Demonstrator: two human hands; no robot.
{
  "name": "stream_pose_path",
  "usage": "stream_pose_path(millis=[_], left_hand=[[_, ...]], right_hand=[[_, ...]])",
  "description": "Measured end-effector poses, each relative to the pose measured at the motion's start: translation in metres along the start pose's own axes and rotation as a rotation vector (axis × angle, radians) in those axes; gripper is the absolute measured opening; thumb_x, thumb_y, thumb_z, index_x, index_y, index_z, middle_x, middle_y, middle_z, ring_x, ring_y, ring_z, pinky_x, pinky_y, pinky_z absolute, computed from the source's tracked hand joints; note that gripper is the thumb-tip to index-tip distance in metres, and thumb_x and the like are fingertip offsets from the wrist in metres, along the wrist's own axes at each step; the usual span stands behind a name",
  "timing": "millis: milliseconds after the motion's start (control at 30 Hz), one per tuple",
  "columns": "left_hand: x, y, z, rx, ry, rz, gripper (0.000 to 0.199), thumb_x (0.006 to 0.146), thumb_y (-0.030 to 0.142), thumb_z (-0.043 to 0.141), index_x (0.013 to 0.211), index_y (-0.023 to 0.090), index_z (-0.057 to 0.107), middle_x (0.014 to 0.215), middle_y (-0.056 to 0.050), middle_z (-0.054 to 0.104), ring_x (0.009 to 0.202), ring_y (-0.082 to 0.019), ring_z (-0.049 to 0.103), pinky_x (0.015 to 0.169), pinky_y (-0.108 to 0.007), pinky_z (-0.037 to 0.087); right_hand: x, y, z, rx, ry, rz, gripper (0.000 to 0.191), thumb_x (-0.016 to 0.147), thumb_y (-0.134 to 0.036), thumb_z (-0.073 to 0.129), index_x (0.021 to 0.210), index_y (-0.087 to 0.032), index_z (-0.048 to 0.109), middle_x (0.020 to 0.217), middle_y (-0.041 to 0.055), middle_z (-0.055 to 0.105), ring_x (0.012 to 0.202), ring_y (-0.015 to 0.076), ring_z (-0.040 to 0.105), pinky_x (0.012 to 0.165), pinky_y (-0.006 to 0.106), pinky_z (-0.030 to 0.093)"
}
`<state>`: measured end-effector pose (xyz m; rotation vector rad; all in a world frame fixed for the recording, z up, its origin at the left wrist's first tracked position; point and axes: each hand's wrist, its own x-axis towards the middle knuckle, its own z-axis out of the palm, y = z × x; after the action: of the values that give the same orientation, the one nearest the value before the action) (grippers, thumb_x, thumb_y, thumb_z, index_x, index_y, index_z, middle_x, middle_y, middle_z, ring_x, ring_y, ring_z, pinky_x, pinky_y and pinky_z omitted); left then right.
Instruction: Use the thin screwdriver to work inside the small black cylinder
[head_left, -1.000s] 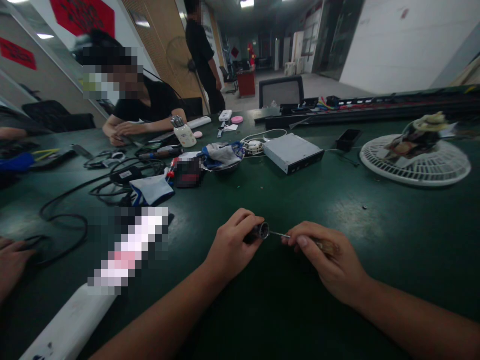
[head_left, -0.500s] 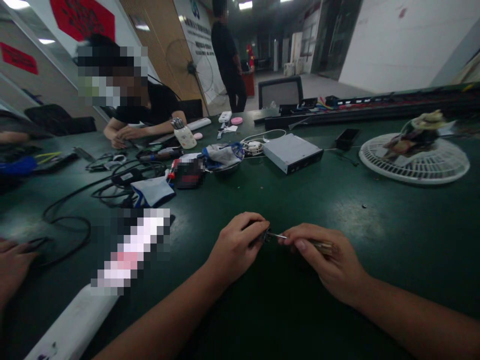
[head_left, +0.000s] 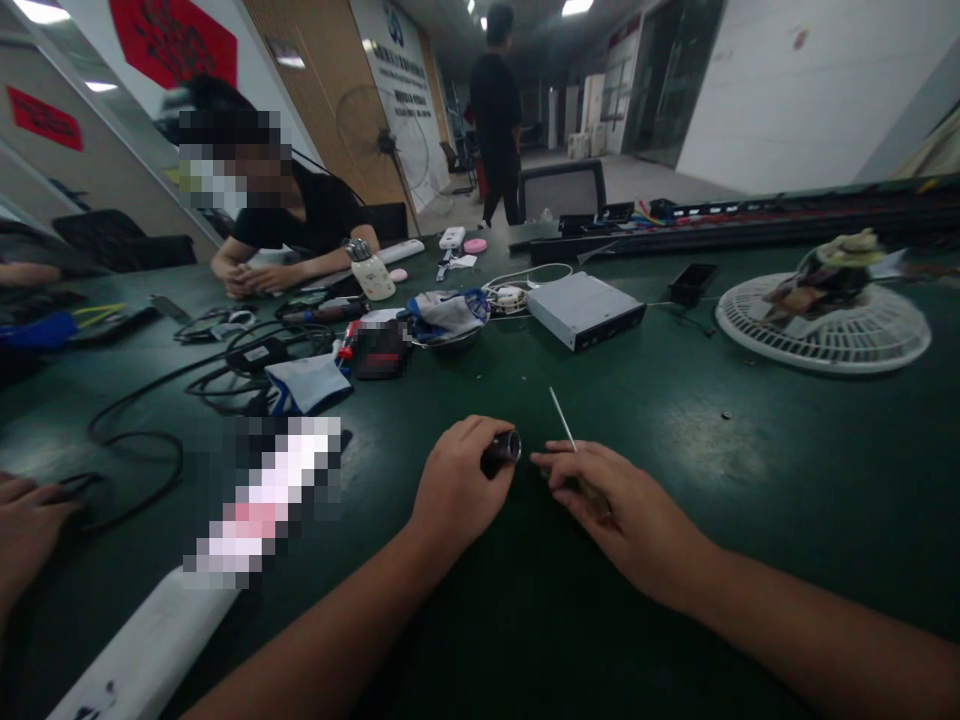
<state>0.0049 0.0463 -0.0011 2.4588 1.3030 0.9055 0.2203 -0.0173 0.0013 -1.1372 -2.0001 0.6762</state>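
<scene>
My left hand (head_left: pixel 459 482) grips a short dark metal cylinder (head_left: pixel 502 449), whose open round end faces right. My right hand (head_left: pixel 619 510) holds a small screwdriver, with its thin steel shaft (head_left: pixel 563 420) pointing up and away from me. The fingers hide most of the brownish handle. The shaft tip stands clear of the cylinder, and a small gap separates my two hands. Both hands are just above the dark green tabletop (head_left: pixel 600 560).
A long white object (head_left: pixel 150 640), partly blurred out, lies to my left among black cables (head_left: pixel 135 450). Ahead are a silver drive box (head_left: pixel 585 310) and a metal bowl (head_left: pixel 450 335) holding cloth. A white fan guard (head_left: pixel 821 325) is at right. A co-worker (head_left: pixel 300 225) sits at far left.
The screwdriver shaft has come out of the cylinder's end and now tilts upward. My right hand has moved back to the right, opening a gap between my hands.
</scene>
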Motion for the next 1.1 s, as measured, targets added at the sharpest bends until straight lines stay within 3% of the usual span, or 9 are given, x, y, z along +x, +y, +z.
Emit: stream_pose_path(millis=[100, 233, 400, 467, 600, 900, 1100], left_hand=[[0.0010, -0.0011, 0.0009, -0.019, -0.004, -0.021, 0.028, 0.082, 0.005, 0.068, 0.105, 0.021, 0.066, 0.103, -0.004, 0.069, 0.096, -0.024, 0.064, 0.085, -0.042, 0.053], [0.0006, -0.0028, 0.0023, -0.006, -0.010, 0.010, 0.030, 0.083, 0.010, 0.072, 0.110, 0.023, 0.066, 0.107, -0.005, 0.069, 0.099, -0.026, 0.063, 0.087, -0.045, 0.052], [0.0002, -0.0024, 0.0022, 0.011, -0.104, 0.082, 0.041, 0.089, 0.022, 0.072, 0.129, 0.026, 0.061, 0.108, -0.005, 0.071, 0.097, -0.025, 0.062, 0.085, -0.044, 0.050], [0.0002, -0.0007, 0.0009, 0.003, -0.174, 0.148, 0.042, 0.091, 0.026, 0.072, 0.131, 0.025, 0.059, 0.108, -0.005, 0.072, 0.096, -0.025, 0.061, 0.083, -0.042, 0.049], [0.0000, 0.0042, -0.0023, -0.002, -0.307, 0.320, 0.037, 0.092, 0.034, 0.071, 0.125, 0.020, 0.061, 0.104, -0.006, 0.072, 0.089, -0.024, 0.061, 0.078, -0.038, 0.046], [-0.0015, 0.0040, -0.0039, -0.044, -0.311, 0.379, 0.031, 0.095, 0.035, 0.066, 0.122, 0.020, 0.059, 0.103, -0.006, 0.072, 0.087, -0.022, 0.062, 0.078, -0.036, 0.045], [-0.0025, 0.0025, -0.0017, -0.025, -0.312, 0.464, 0.030, 0.096, 0.037, 0.064, 0.120, 0.019, 0.061, 0.099, -0.006, 0.071, 0.086, -0.021, 0.063, 0.077, -0.035, 0.045]], right_hand=[[0.0030, 0.0017, 0.0031, -0.073, -0.109, -0.009, 0.023, 0.086, -0.002, 0.057, 0.090, -0.025, 0.060, 0.112, 0.0053, 0.076, 0.121, 0.0286, 0.064, 0.097, 0.050, 0.053], [-0.0012, 0.0055, 0.0040, -0.014, -0.092, -0.007, 0.028, 0.082, 0.002, 0.056, 0.090, -0.024, 0.060, 0.105, 0.0048, 0.074, 0.102, 0.0229, 0.071, 0.083, 0.038, 0.059], [-0.0042, 0.0035, 0.0008, 0.102, 0.056, -0.071, 0.023, 0.087, -0.003, 0.059, 0.093, -0.025, 0.060, 0.105, 0.0039, 0.076, 0.100, 0.0204, 0.073, 0.086, 0.037, 0.058], [-0.0037, 0.0026, 0.0006, 0.134, 0.167, -0.041, 0.018, 0.088, -0.009, 0.066, 0.091, -0.025, 0.057, 0.106, 0.0037, 0.076, 0.101, 0.0207, 0.073, 0.088, 0.037, 0.058], [-0.0029, 0.0038, 0.0026, 0.159, 0.325, 0.052, 0.028, 0.083, -0.012, 0.073, 0.082, -0.025, 0.048, 0.096, 0.0021, 0.074, 0.091, 0.0206, 0.074, 0.081, 0.036, 0.058], [-0.0035, 0.0047, 0.0025, 0.279, 0.212, 0.024, 0.025, 0.088, -0.014, 0.068, 0.080, -0.025, 0.048, 0.097, 0.0042, 0.076, 0.098, 0.0221, 0.074, 0.088, 0.040, 0.058], [-0.0024, 0.0037, 0.0014, 0.197, 0.216, 0.206, 0.029, 0.082, -0.023, 0.076, 0.079, -0.025, 0.047, 0.088, 0.0031, 0.074, 0.079, 0.0208, 0.072, 0.067, 0.033, 0.057]])
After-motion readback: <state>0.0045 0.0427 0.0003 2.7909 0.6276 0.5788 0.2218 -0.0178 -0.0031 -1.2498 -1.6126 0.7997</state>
